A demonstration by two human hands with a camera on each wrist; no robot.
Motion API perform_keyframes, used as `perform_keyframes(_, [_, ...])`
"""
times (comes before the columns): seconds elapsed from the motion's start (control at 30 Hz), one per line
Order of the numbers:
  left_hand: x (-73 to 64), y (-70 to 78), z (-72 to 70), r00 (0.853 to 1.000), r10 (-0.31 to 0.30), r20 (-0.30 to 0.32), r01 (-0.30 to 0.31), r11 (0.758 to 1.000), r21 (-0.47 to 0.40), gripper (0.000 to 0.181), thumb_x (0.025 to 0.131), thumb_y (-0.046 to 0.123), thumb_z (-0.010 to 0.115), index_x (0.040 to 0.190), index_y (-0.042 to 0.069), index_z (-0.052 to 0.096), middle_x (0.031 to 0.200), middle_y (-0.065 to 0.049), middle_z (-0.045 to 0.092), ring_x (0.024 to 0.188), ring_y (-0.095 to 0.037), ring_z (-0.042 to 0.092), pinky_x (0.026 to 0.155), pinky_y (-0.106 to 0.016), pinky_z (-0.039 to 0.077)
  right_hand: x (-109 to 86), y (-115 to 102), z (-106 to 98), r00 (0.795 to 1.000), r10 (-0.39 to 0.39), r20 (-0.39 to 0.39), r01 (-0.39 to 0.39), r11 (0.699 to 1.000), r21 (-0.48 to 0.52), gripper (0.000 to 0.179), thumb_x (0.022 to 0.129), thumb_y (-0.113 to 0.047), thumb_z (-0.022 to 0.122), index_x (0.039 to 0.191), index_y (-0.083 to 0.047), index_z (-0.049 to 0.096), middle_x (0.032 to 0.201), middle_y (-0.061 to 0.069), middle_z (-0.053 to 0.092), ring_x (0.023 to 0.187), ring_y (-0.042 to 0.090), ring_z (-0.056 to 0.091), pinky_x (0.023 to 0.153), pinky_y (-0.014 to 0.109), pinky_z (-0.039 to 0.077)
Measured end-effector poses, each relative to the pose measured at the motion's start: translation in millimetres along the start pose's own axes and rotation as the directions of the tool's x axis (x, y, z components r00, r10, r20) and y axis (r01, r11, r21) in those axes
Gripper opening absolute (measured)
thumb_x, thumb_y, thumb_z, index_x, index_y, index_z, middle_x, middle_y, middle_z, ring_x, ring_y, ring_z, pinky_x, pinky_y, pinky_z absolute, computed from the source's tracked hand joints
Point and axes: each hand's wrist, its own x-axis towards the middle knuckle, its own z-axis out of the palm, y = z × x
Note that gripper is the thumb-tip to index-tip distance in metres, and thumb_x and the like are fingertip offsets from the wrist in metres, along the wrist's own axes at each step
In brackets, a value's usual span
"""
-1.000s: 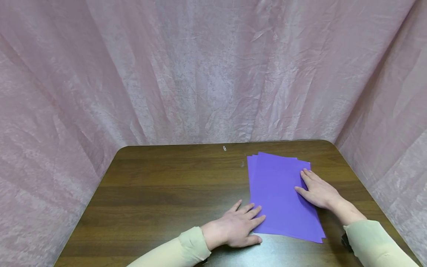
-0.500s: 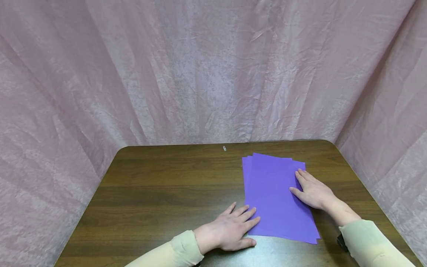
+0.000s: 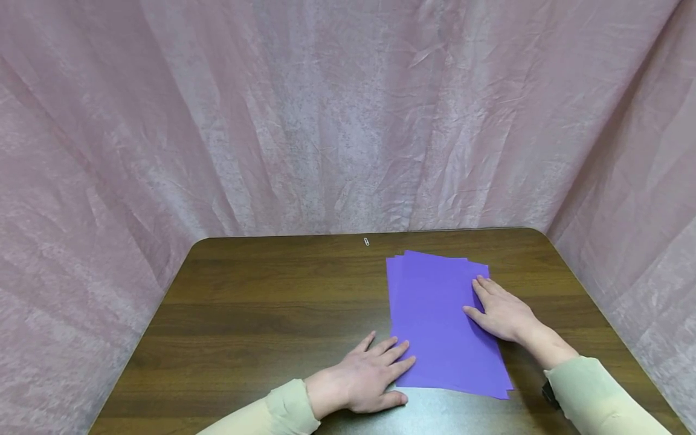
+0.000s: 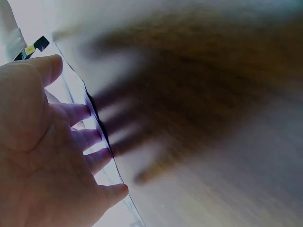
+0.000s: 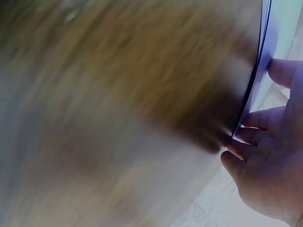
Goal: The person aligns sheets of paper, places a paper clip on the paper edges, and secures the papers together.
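Several purple sheets of paper (image 3: 437, 320) lie loosely stacked on the right half of the wooden table, their edges slightly fanned. My left hand (image 3: 365, 376) has its fingers spread, the fingertips resting on the lower left edge of the stack and the thumb over the table. On the upper right edge rests my right hand (image 3: 505, 313), fingers straight and thumb out over the top sheet. In the left wrist view, the left hand (image 4: 52, 137) touches the paper edge with its fingertips. The right wrist view has the right hand (image 5: 270, 142) at the thin edge of the sheets.
A small white paper clip (image 3: 367, 241) lies near the far edge of the brown wooden table (image 3: 261, 302). Pink curtains (image 3: 337, 121) hang behind the table and on both sides.
The purple sheets have slid left across the table, and both hands have moved left along with them. The paper clip has stayed in place.
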Motion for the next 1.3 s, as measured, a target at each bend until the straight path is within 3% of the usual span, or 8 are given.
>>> perform_keyframes(1.3, [-48.6,-14.1,3.9,0.998,-0.039,-0.042,0.037,0.998,-0.044,0.068,0.103,0.064,0.041,0.159,0.025,0.040,0.165,-0.002,0.031,0.152,-0.023,0.027,0.118,-0.059,0.025,18.2,-45,14,0.998,-0.056,-0.026,0.056,0.998,-0.009,0.075,0.104,-0.045,0.055,0.151,0.011,0.038,0.158,0.031,0.034,0.146,0.047,0.030,0.118,0.058,0.027])
